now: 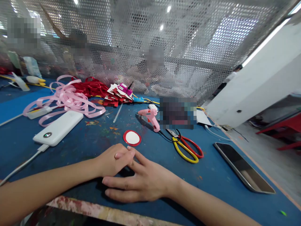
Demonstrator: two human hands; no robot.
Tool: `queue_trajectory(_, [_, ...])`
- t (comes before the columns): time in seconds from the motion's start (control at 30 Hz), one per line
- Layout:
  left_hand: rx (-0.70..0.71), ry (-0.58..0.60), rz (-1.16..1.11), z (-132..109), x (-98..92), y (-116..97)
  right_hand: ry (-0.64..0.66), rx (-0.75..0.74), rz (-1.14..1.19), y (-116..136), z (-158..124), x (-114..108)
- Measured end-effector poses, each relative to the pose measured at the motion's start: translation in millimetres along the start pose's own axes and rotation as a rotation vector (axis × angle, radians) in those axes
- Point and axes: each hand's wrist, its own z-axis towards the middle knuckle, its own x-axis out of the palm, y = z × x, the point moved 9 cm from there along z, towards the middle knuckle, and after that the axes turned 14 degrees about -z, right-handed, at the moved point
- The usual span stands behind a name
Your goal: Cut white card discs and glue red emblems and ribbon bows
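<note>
Both hands rest on the blue table (98, 141) near its front edge. My left hand (111, 161) lies curled with its fingers together; nothing shows in it. My right hand (138, 182) lies flat with fingers stretched out, its fingertips overlapping the left hand's. Just beyond the fingers sits a round white disc with a red rim (132, 137). A pink glue gun (151, 118) stands further back. Scissors with one red and one yellow handle (187, 147) lie to the right of the disc.
A white power bank (58, 128) with its cable lies at the left, pink ribbon (67, 99) and red ribbon (90, 87) behind it. A phone (243, 171) lies at the right. A perforated metal screen (164, 37) closes the back; people sit beyond it.
</note>
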Motion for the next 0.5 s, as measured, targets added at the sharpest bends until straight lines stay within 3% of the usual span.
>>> queue_trajectory(0.13, [-0.038,0.018,0.205,-0.8,0.5,-2.4,0.006,0.003,0.015,0.0,-0.3,1.4])
queue_trajectory(0.5, [-0.025,0.03,0.205,-0.3,0.4,2.5,-0.006,0.024,0.028,-1.6,0.2,0.8])
